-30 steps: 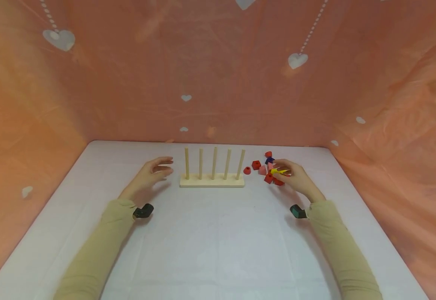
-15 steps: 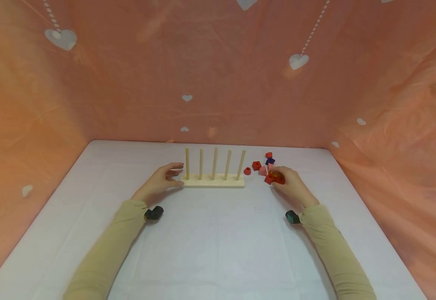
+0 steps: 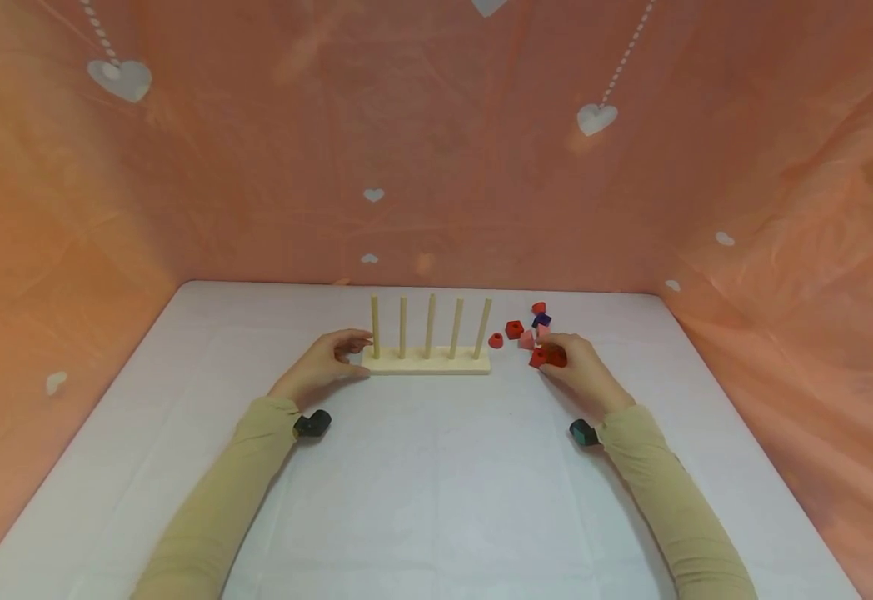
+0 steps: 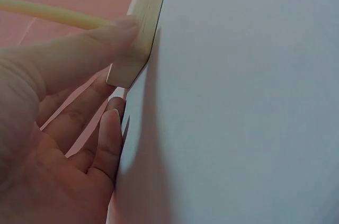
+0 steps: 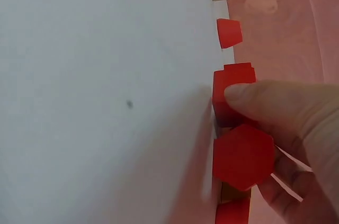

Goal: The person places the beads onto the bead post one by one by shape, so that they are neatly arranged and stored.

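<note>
Head view: peg rack (image 3: 425,365) is standing on the surface (image 3: 436,483), left grip (image 3: 321,364) holding its end. Left wrist: it's pinching the base (image 4: 148,17). Right wrist: right grip (image 5: 318,134) is pinching a red block (image 5: 226,78); sloppy lifting could be knocking the hexagonal one (image 5: 243,158) beside it, imo.

From the head we look forward and down, well back, white-covered table (image 3: 436,500) across the lower frame. Over to the left wrist: we're close, tipped sideways, pale wooden peg rack (image 4: 149,17) at upper left. Right wrist, equally near: red faceted blocks (image 5: 244,158) right of centre, rack's corner at top. All three share that rack.
</note>
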Motion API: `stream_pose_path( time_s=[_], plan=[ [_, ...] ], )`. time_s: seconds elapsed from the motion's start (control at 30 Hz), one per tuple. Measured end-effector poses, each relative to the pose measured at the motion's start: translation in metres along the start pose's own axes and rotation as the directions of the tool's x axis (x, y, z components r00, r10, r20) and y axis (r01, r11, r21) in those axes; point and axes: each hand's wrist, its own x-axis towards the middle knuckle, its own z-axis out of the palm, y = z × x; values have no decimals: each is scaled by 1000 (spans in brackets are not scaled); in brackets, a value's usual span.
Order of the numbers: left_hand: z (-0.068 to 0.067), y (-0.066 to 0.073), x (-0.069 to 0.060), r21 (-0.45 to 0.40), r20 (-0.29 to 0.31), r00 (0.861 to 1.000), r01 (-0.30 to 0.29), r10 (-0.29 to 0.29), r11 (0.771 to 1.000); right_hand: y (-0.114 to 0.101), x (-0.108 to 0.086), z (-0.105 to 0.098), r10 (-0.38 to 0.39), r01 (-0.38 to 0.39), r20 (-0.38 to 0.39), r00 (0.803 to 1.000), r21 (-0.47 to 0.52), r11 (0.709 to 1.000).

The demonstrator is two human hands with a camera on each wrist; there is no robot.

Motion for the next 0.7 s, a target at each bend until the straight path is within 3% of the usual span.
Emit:
stream_pose_path(
  time_s=[0.17, 0.33, 0.57, 0.7],
  plan=[
    [-1, -11, 4, 3, 10, 1000, -2, 1, 1000, -4, 3, -5, -24, 24, -3, 1000, -17, 1000],
    [-2, -10, 4, 0, 14, 999, 34, -34, 999, -21, 9, -19, -151, 151, -74, 986, 5, 988],
    [0, -10, 3, -18, 14, 998, 54, -54, 998, -69, 18, -40, -389, 405, -196, 900, 53, 913],
    [1, -14, 3, -23, 6, 999, 51, -50, 998, -106, 25, -40, -504, 532, -226, 834, 85, 842]
  ],
)
